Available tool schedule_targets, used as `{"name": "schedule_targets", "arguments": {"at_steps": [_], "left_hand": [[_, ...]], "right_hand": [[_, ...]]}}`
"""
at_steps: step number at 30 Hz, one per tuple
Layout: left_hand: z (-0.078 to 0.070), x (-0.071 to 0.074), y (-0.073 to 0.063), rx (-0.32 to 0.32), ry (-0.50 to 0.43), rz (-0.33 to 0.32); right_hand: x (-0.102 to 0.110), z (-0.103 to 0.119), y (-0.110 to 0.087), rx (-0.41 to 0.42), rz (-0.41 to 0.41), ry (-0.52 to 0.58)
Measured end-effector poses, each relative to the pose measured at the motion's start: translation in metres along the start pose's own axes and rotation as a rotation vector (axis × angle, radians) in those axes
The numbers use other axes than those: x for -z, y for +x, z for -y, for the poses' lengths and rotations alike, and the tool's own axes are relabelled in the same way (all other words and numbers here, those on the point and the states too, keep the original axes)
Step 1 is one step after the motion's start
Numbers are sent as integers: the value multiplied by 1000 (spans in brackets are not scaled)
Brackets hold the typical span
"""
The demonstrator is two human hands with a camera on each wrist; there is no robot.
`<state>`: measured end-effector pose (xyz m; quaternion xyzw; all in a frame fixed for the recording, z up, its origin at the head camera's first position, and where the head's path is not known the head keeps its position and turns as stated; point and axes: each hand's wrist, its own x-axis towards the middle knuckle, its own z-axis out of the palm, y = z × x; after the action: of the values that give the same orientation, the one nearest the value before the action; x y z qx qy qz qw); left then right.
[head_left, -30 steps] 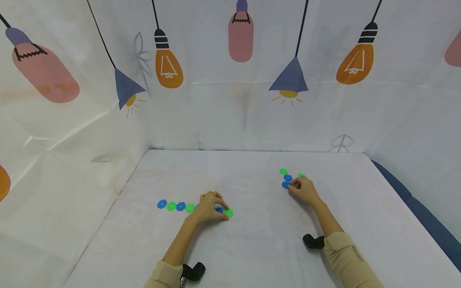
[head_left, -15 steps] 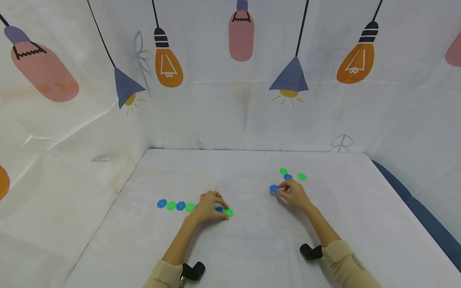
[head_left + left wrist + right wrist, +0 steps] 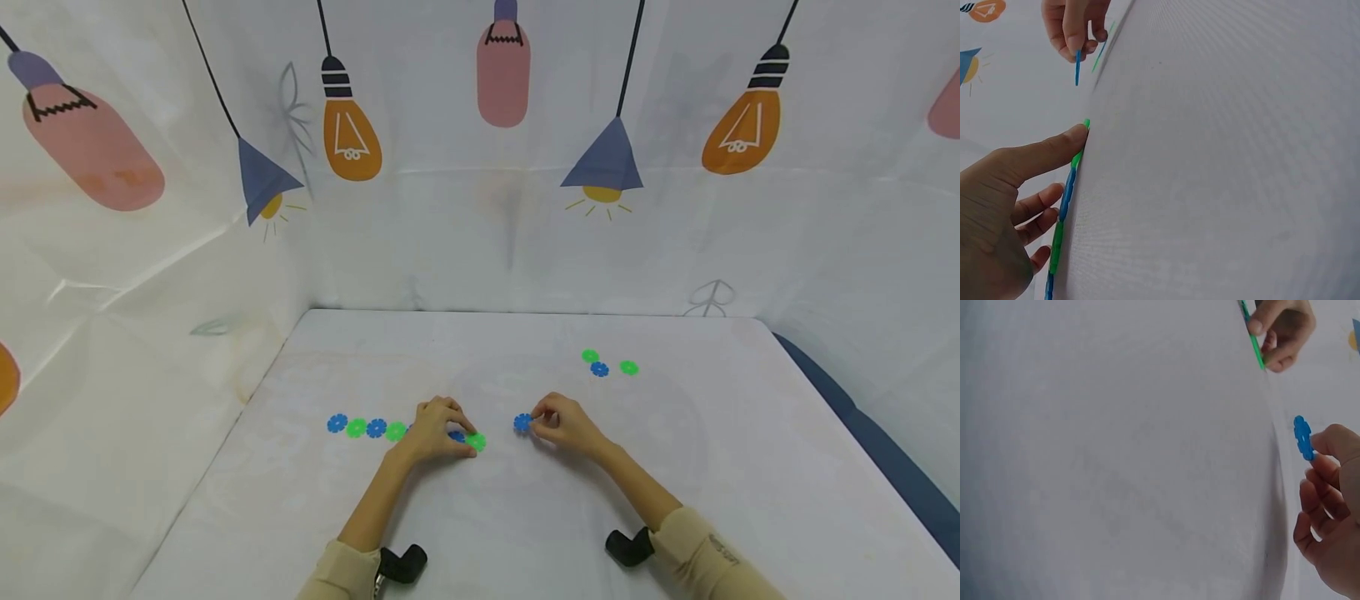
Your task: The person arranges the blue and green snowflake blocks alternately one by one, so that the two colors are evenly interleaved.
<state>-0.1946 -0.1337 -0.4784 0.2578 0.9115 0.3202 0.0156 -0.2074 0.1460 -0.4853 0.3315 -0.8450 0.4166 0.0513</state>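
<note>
A row of alternating blue and green snowflake discs [image 3: 377, 428] lies on the white table at the left, partly hidden under my left hand [image 3: 431, 432]. That hand holds the green snowflake disc [image 3: 477, 442] at the row's right end between thumb and index finger; in the left wrist view the thumb lies on this green disc [image 3: 1087, 123]. To the right, my right hand [image 3: 566, 423] pinches a single blue snowflake disc [image 3: 522, 423] by its edge. In the right wrist view this blue disc [image 3: 1302, 437] is held raised off the table, a short gap from the row.
Farther back on the right lie two loose green discs, one [image 3: 590, 356] touching a blue disc [image 3: 599, 369] and the other green disc [image 3: 628, 367] apart. A white curtain [image 3: 450, 250] printed with lamps stands behind the table [image 3: 480, 533].
My right hand has picked the blue disc from the loose group and carried it left and nearer, toward the row's end. The left hand has stayed in place.
</note>
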Motion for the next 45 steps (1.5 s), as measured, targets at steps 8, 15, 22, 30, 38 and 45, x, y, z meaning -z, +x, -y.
{"name": "schedule_targets", "arguments": {"at_steps": [8,15,22,30,38,45], "left_hand": [[1,-1,-1,-80,31,-48],[1,-1,-1,-8,14,-8],[1,-1,0,5,27,-5],[0,-1,0,14,19,0],[1,-2,1,26,21,12],[0,-1,0,23,26,13]], "right_hand": [[-14,12,4,14,129,-50],[-20,20,5,-39,220,-133],[-24,24,7,-56,223,-179],[-25,29,7,-47,211,-209],[-27,27,7,-41,210,-223],[-29,30,7,-74,187,-239]]}}
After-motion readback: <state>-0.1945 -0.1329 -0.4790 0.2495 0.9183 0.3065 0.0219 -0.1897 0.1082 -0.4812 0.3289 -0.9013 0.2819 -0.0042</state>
